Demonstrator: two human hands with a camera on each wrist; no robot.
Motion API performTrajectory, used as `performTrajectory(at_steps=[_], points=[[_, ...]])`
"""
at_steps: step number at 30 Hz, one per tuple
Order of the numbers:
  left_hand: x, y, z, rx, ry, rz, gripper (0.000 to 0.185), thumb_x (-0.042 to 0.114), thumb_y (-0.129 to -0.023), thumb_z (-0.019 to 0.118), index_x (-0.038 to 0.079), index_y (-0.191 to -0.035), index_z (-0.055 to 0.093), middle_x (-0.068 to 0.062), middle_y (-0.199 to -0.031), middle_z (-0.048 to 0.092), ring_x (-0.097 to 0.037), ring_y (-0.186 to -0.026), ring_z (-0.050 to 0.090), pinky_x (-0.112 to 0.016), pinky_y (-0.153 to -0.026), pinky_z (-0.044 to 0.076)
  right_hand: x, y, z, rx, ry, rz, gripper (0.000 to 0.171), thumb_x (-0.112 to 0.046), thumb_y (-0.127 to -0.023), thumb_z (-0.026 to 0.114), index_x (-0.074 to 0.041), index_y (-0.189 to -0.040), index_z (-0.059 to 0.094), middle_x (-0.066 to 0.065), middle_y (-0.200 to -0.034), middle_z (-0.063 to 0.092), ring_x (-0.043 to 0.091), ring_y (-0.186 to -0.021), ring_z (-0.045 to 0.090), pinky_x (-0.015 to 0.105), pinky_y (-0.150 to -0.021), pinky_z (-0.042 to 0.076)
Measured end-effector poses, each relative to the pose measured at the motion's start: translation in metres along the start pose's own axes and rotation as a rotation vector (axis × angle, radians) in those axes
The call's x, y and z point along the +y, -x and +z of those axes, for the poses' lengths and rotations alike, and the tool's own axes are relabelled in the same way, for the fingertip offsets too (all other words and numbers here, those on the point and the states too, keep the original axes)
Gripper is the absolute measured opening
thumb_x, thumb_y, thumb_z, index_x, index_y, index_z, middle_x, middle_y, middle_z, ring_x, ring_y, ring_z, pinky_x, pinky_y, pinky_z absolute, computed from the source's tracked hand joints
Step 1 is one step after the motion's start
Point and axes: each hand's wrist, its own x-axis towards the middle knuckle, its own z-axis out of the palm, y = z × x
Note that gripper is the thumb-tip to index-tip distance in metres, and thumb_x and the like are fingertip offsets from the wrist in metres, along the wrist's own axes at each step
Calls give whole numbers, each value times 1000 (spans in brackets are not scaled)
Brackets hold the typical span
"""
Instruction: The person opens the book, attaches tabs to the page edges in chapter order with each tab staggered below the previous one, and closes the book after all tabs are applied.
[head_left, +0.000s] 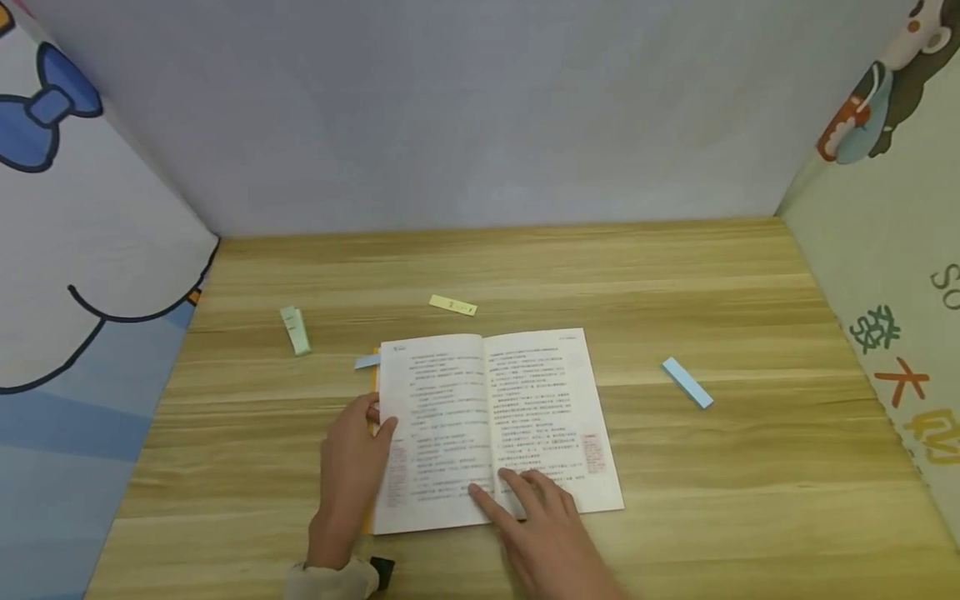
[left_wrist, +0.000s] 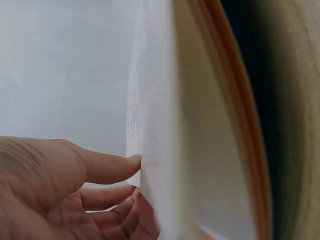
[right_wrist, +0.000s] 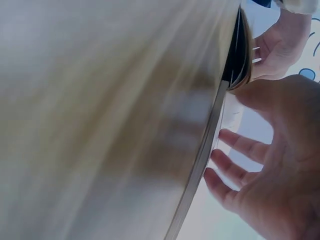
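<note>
An open book (head_left: 536, 400) with printed pages lies on the wooden table, and a yellow-orange cover edge shows along its left side. From its upper left edge sticks out a pale blue tab (head_left: 367, 362). My left hand (head_left: 348, 462) pinches the left-hand pages at their outer edge, thumb on top and fingers behind. The left wrist view shows the thumb and fingers meeting at the page (left_wrist: 135, 172). Near the bottom of the spine, my right hand (head_left: 547, 533) rests on the book with fingers spread; its fingertips touch the paper in the right wrist view.
Green sticky notes (head_left: 296, 331) lie left of the book, and a yellow strip with writing (head_left: 453, 305) lies behind it. To the right is a light blue strip (head_left: 687, 383). A plain back wall (head_left: 480, 117) and printed side panels border the table (head_left: 750, 467).
</note>
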Motion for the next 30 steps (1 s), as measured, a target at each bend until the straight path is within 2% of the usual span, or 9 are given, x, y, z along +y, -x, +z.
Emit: performTrajectory(at_steps=[4,6,9,13,17,20,23,25,30], points=[[2,5,1,-19,-86,-12,54,16,-100,69,-4,-148,52,-20,-130,62,-32,-104,64,-45,-78,53,-3,-3,3,26,33,1,74,-16,-86,81,-38,-151,54,4,-141,58,26,-123,53,48,-94,51],[6,9,3,-30,-125,-9,59,16,-100,69,-4,-152,47,-23,-136,57,-38,-117,62,-53,-86,55,-3,-4,4,44,47,3,74,-16,-83,83,-38,-148,57,5,-139,58,27,-121,53,47,-92,51],[11,16,7,-34,-161,-4,65,16,-101,69,-5,-156,41,-27,-145,47,-44,-128,55,-58,-88,56,-4,-6,3,43,58,11,74,-14,-81,84,-38,-146,58,6,-137,57,28,-120,52,48,-91,49],[16,23,10,-17,-184,13,67,15,-100,70,-3,-157,40,-27,-148,43,-46,-133,49,-58,-86,57,-5,-8,1,12,67,24,74,-14,-81,83,-39,-146,59,6,-138,57,30,-120,53,49,-91,49],[18,27,15,37,-199,114,70,14,-96,76,-1,-155,42,-28,-149,42,-49,-134,46,-58,-95,54,-6,-10,0,-6,77,33,77,-11,-79,83,-39,-146,58,7,-139,56,30,-121,51,50,-92,49],[18,30,22,72,-213,253,73,18,-93,80,2,-155,45,-28,-151,42,-50,-137,44,-62,-105,48,-6,-11,0,-14,77,39,80,-8,-77,84,-39,-146,59,8,-139,55,31,-121,50,51,-92,48],[17,34,31,83,-248,374,76,26,-91,82,9,-156,46,-26,-154,43,-50,-137,46,-64,-105,48,-6,-10,1,-13,76,42,79,-8,-77,84,-39,-146,59,8,-138,56,32,-121,51,51,-92,49],[17,36,36,84,-269,412,78,28,-89,84,13,-156,47,-25,-154,46,-49,-137,47,-65,-103,49,-6,-10,1,-7,75,39,78,-9,-78,84,-39,-145,59,7,-138,56,32,-121,51,51,-92,49],[17,39,43,85,-302,409,72,30,-88,83,17,-153,53,-23,-153,51,-49,-138,48,-66,-99,50,-6,-9,2,11,75,33,74,-11,-80,83,-39,-144,60,6,-138,56,31,-122,51,51,-93,49]])
